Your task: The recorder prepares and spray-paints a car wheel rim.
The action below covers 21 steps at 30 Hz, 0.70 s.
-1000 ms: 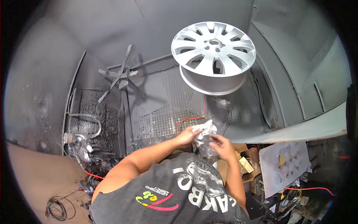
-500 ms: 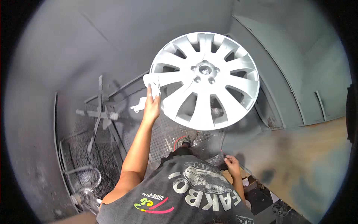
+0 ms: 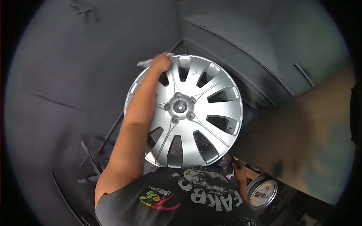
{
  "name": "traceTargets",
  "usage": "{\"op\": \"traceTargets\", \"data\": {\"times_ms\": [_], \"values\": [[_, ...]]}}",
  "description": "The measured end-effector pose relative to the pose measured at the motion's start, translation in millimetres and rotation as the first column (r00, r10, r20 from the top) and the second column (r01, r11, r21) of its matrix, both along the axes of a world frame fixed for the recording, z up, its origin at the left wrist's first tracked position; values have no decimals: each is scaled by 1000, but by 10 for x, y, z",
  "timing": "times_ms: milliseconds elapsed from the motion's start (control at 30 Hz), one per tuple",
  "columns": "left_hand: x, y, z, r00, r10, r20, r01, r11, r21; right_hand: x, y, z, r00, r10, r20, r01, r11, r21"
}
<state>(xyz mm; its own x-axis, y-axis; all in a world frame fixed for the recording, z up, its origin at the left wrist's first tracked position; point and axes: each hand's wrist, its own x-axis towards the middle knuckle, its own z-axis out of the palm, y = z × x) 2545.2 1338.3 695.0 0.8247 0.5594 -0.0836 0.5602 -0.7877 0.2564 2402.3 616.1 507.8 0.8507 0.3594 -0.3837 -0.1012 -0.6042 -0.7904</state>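
Note:
A large silver alloy wheel rim (image 3: pixel 221 109) with broad spokes faces up in front of me. My left hand (image 3: pixel 161 62) lies at its upper left edge, fingers closed around a white cloth (image 3: pixel 144 63). Part of that cloth sticks out to the left, past the edge, and my forearm covers some of the left spokes. Low on the right, close to the lower edge of the rim, my right hand (image 3: pixel 239 169) is in shadow with its fingers curled. What those fingers hold is too dark to make out.
Grey booth walls (image 3: pixel 75 67) rise to the left and behind the rim. A brownish stained panel (image 3: pixel 301 139) stands on the right. Below it sits a round tin (image 3: pixel 263 194) with a yellowish edge. Dark metal stand bars (image 3: pixel 90 156) are at lower left.
My left hand with the cloth has moved from the rim's left side up to its upper left edge. The rim now appears lower, further left and closer to my body; the view has shifted.

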Motion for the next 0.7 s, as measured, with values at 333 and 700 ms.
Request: {"op": "traceTargets", "data": {"times_ms": [333,700], "values": [[972,-2848,221,287,-942,176,951,258,-171,1090,1268,1893,874,-251,415,173,961,215],[-657,-2707,987,465,-681,566,796,42,-604,1070,2486,2279,948,-312,56,138,567,812]]}}
